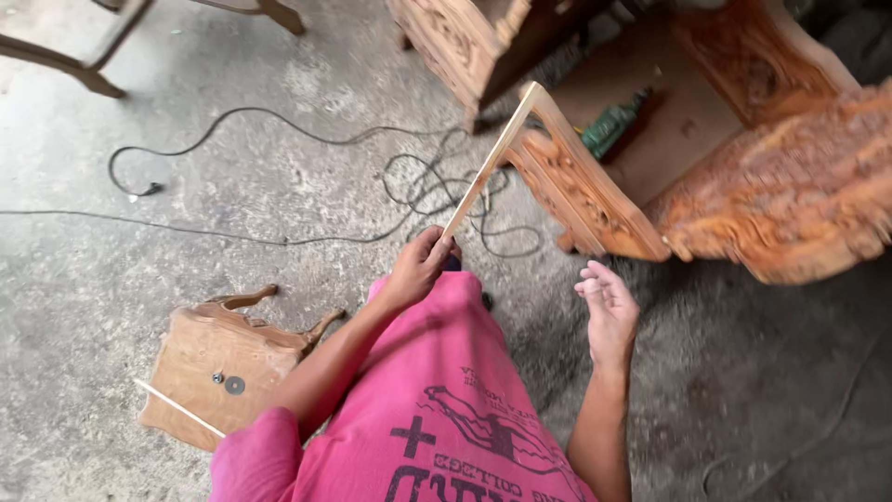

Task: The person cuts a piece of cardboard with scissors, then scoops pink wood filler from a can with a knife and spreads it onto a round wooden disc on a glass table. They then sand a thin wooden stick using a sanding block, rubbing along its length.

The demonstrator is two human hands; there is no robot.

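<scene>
My left hand [420,264] grips the near end of a thin pale wooden strip [490,163] that slants up and away to the right, bending at a corner near the carved furniture. My right hand [609,311] hangs free to the right, fingers apart and holding nothing. A carved reddish wooden chair frame [595,200] stands just beyond the strip's far end.
A small carved wooden stool top [209,358] lies at lower left with a washer [235,384] and a thin stick [177,407] on it. Black cables [279,130] snake over the concrete floor. A green power drill [609,125] rests on the chair seat. More carved furniture [790,186] fills the upper right.
</scene>
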